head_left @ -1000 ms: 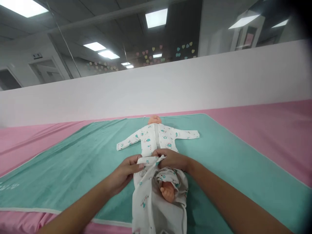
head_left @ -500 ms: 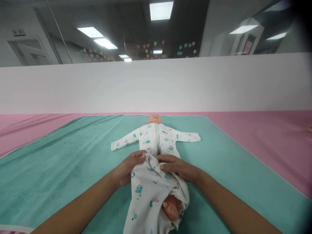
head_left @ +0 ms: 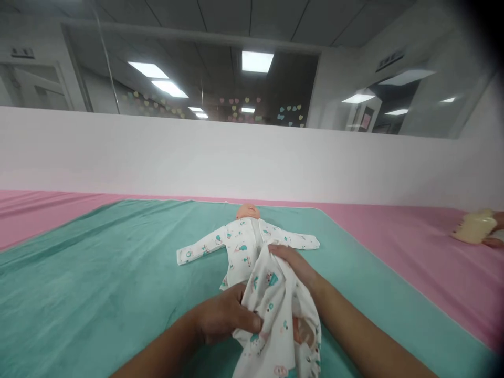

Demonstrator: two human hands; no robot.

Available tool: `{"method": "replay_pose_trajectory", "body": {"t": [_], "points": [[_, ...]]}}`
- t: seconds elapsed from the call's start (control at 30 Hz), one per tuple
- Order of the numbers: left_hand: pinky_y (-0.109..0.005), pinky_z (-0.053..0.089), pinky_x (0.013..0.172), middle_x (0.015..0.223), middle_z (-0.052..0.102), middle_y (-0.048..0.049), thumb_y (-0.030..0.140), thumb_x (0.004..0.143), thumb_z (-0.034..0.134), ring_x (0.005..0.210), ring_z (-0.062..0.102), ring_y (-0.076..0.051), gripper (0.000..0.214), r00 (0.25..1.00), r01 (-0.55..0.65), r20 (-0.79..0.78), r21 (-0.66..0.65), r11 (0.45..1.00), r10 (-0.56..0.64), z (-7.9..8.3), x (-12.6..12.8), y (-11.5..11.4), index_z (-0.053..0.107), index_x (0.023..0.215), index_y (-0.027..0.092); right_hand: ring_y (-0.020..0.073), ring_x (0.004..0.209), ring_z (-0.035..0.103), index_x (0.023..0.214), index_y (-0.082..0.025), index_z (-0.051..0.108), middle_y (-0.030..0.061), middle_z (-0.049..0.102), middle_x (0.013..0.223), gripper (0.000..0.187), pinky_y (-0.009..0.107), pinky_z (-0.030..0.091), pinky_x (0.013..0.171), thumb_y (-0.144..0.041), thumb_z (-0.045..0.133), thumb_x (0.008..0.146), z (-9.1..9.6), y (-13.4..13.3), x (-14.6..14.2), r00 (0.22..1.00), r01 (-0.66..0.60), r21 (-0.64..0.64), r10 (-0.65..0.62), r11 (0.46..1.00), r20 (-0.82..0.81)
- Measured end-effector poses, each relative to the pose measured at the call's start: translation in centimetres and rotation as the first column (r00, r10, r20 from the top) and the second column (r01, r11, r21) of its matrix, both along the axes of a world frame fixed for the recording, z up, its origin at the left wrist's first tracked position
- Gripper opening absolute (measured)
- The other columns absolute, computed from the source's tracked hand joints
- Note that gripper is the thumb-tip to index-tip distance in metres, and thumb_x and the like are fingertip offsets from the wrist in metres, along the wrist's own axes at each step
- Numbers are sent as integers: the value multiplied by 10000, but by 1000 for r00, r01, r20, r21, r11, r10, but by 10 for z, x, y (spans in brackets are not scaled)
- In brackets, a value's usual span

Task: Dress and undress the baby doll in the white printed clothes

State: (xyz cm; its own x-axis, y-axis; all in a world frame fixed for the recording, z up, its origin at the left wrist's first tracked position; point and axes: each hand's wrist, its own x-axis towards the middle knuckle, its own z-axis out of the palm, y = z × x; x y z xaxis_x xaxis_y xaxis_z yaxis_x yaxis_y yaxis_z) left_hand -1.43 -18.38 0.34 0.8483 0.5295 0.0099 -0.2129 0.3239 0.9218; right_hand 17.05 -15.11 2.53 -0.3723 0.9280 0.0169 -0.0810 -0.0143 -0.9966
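Inspection at the mat: a baby doll (head_left: 247, 212) lies on its back on a teal mat (head_left: 98, 262), arms spread, centred near the far edge. The mat sits on a pink cover (head_left: 413, 273). The white printed sleepsuit (head_left: 271, 310) is on the doll's arms and chest, while its lower half stands gathered in a loose fold above the legs.

My left hand (head_left: 226, 315) is curled, fingers closed on the near side of the fold, a firm gather of cloth. My right hand (head_left: 289, 261) lies along the far side, fingers together and pressed to the fabric; I cannot tell whether its thumb pinches anything.

In my judgement, the hold is sound if both hands keep the fabric even and slack, with no drag on the doll's limbs, which the fold mostly hides.

Off to the right, another person's hand (head_left: 499, 231) is beside a cream-coloured object (head_left: 474, 227), well apart from my work.
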Motion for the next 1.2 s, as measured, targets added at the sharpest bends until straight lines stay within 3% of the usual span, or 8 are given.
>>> {"method": "replay_pose_trajectory", "body": {"t": [0.13, 0.33, 0.53, 0.73, 0.87, 1.03, 1.1, 1.2], "points": [[-359, 436, 814, 841, 658, -111, 372, 706, 674, 818, 618, -234, 329, 975, -213, 56, -47, 976, 215, 0, 0, 0, 662, 913, 117, 178, 718, 578, 864, -114, 643, 55, 627, 730, 459, 322, 447, 716, -525, 652, 659, -14, -2, -7, 982, -187, -56, 186, 981, -18], [-347, 459, 686, 744, 667, -104, 423, 727, 605, 743, 616, -257, 339, 907, -417, 45, -24, 909, 418, 10, 0, 2, 684, 886, 134, 144, 660, 559, 789, -121, 654, 17, 628, 708, 411, 266, 451, 630, -241, 819, 433, -22, -8, -3, 853, -509, -169, 521, 844, 36], [-290, 439, 661, 816, 664, -78, 435, 751, 597, 736, 589, -207, 372, 907, -403, -105, 71, 913, 408, 5, -4, 7, 660, 969, 139, 202, 809, 595, 907, -153, 648, 53, 659, 838, 346, 337, 461, 763, -211, 716, 573, -26, -9, -6, 934, -301, -129, 265, 945, -239], [-309, 444, 727, 880, 654, -58, 397, 683, 681, 817, 589, -226, 373, 933, -147, -261, 353, 924, 248, 7, -11, 9, 666, 976, 166, 209, 772, 599, 913, -154, 645, 57, 662, 812, 338, 345, 467, 739, -303, 693, 613, -32, -12, -14, 925, -143, -137, 83, 980, -371], [-326, 455, 734, 873, 656, -91, 377, 727, 644, 813, 599, -232, 352, 936, -256, -195, 199, 946, 294, 5, -8, 9, 661, 976, 129, 167, 713, 584, 945, -148, 628, 44, 652, 783, 382, 296, 461, 682, -338, 706, 623, -30, -12, -10, 931, -212, -92, 172, 973, -323], [-315, 468, 639, 833, 659, -134, 389, 741, 613, 709, 611, -235, 423, 917, -400, 20, 10, 917, 399, -1, -5, 13, 625, 1026, 77, 91, 474, 491, 779, -128, 630, -20, 590, 569, 339, 209, 380, 454, -227, 800, 503, -31, -11, -5, 886, -448, -167, 461, 878, 50], [-314, 468, 629, 818, 657, -134, 396, 736, 616, 710, 610, -239, 446, 915, -401, 36, -18, 916, 402, -1, -5, 13, 614, 1047, 77, 84, 453, 472, 730, -127, 624, -30, 569, 531, 287, 208, 375, 448, -212, 791, 513, -30, -12, -7, 889, -432, -167, 450, 886, 87], [-306, 461, 648, 797, 653, -112, 387, 744, 618, 700, 599, -213, 420, 900, -435, -7, -26, 900, 435, 3, -5, 11, 615, 1042, 91, 111, 538, 530, 747, -126, 633, -5, 600, 590, 194, 243, 434, 556, -225, 722, 606, -24, -17, -9, 946, -323, -146, 318, 935, -54]]}}
